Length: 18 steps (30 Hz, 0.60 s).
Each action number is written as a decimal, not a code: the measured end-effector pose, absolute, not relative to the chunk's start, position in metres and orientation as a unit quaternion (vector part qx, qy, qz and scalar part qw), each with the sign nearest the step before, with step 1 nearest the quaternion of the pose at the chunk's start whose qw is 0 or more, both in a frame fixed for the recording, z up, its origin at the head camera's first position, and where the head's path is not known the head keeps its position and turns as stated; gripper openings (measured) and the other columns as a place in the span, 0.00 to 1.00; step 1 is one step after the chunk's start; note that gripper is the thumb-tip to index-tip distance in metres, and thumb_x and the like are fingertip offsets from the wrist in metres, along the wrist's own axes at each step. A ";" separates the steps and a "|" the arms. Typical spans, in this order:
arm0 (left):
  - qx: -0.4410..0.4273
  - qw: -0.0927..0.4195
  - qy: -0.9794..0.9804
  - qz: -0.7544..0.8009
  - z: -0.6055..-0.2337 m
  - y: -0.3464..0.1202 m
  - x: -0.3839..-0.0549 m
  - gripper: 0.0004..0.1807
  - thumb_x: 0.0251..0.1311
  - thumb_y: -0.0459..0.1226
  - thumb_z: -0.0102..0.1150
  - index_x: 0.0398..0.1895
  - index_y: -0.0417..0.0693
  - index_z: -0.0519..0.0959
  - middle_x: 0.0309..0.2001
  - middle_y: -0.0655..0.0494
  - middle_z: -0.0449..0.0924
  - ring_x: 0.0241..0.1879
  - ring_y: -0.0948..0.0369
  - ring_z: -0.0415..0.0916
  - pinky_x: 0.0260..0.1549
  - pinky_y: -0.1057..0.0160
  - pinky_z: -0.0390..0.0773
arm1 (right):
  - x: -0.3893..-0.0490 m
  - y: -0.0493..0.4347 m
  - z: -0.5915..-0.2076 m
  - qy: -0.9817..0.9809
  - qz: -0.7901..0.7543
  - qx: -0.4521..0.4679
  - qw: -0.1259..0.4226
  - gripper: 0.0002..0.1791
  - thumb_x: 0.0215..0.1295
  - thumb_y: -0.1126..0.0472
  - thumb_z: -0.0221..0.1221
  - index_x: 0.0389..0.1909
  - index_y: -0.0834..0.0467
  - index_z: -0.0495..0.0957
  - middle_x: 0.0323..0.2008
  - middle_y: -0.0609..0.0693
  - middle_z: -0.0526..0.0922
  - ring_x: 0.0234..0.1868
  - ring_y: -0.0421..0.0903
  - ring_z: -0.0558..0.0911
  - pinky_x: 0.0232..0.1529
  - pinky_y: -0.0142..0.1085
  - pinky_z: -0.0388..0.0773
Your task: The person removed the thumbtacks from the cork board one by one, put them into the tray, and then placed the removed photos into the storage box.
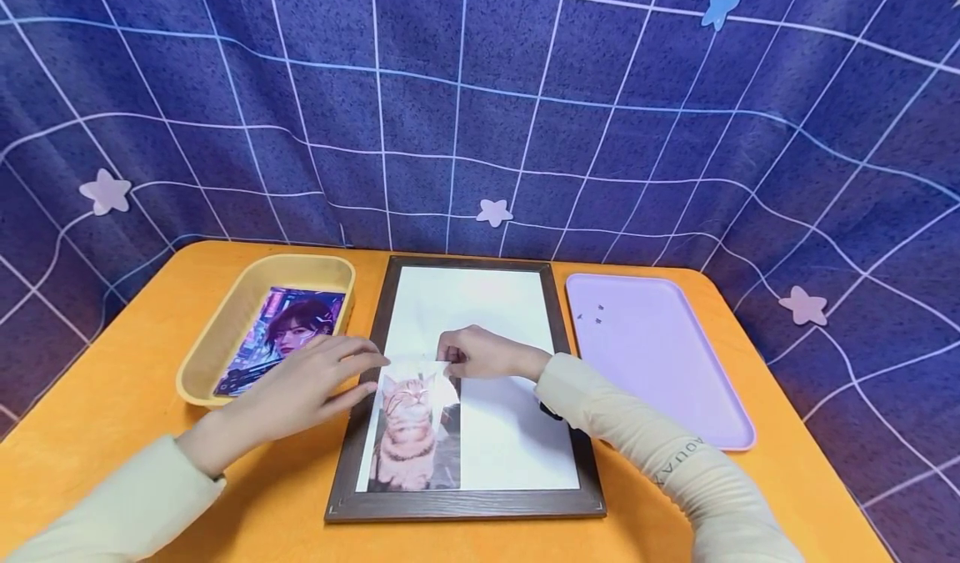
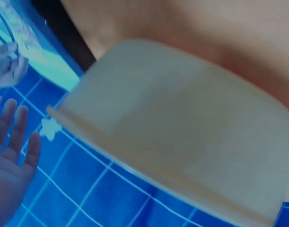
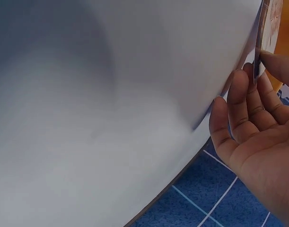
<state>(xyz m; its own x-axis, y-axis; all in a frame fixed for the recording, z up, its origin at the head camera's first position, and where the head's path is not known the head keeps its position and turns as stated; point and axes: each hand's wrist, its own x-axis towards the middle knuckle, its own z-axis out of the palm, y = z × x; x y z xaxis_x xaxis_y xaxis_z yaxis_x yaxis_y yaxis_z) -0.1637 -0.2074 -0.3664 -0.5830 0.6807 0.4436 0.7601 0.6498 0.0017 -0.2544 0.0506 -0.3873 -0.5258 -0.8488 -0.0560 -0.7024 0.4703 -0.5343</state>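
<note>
A cat photo card (image 1: 408,446) lies over the lower left of a white board (image 1: 517,429) in a dark brown frame (image 1: 465,506). My right hand (image 1: 487,353) pinches the photo's top right corner between thumb and fingertips; in the right wrist view that hand (image 3: 258,118) holds the card's edge (image 3: 258,52) above the white surface. Beside the top left corner, my left hand (image 1: 311,384) reaches over the frame's left side with fingers extended. Its fingers look loose in the left wrist view, where the hand (image 2: 12,161) shows at the left edge.
Left of the frame stands a yellow bin (image 1: 197,363) with a purple-toned picture card (image 1: 300,321) in it. A lilac tray (image 1: 660,354) on the right carries several tiny dark pieces (image 1: 598,321). Behind the orange table (image 1: 225,254) hangs a blue gridded curtain (image 1: 420,113).
</note>
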 end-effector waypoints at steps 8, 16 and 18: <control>-0.376 0.250 -0.886 -0.108 -0.353 -0.225 -0.174 0.16 0.51 0.39 0.61 0.44 0.48 0.78 0.41 0.56 0.78 0.43 0.56 0.74 0.43 0.53 0.70 | -0.255 0.051 -0.389 0.839 -0.242 -0.461 0.161 0.04 0.59 0.66 0.57 0.35 0.61 0.74 0.26 0.47 0.78 0.26 0.35 0.71 0.31 0.25 0.68; -0.316 0.265 -0.902 -0.124 -0.348 -0.251 -0.182 0.16 0.50 0.37 0.62 0.44 0.47 0.78 0.42 0.52 0.78 0.44 0.54 0.74 0.46 0.49 0.67 | -0.256 0.052 -0.391 0.836 -0.243 -0.466 0.161 0.04 0.60 0.66 0.56 0.36 0.61 0.74 0.25 0.46 0.76 0.25 0.35 0.69 0.30 0.24 0.67; -0.300 0.266 -0.907 -0.127 -0.347 -0.259 -0.183 0.16 0.50 0.36 0.62 0.44 0.47 0.78 0.42 0.52 0.78 0.45 0.53 0.74 0.46 0.49 0.67 | -0.256 0.052 -0.391 0.835 -0.245 -0.466 0.160 0.05 0.60 0.67 0.56 0.36 0.62 0.74 0.25 0.46 0.76 0.26 0.35 0.69 0.31 0.25 0.67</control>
<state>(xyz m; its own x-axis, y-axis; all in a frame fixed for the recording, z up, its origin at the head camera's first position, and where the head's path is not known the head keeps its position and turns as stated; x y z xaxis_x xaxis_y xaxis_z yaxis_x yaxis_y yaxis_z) -0.1833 -0.2586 -0.3466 -0.6786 0.4777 0.5580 0.6122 0.7876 0.0702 -0.2560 0.0524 -0.3907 -0.5145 -0.8566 -0.0390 -0.7004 0.4460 -0.5573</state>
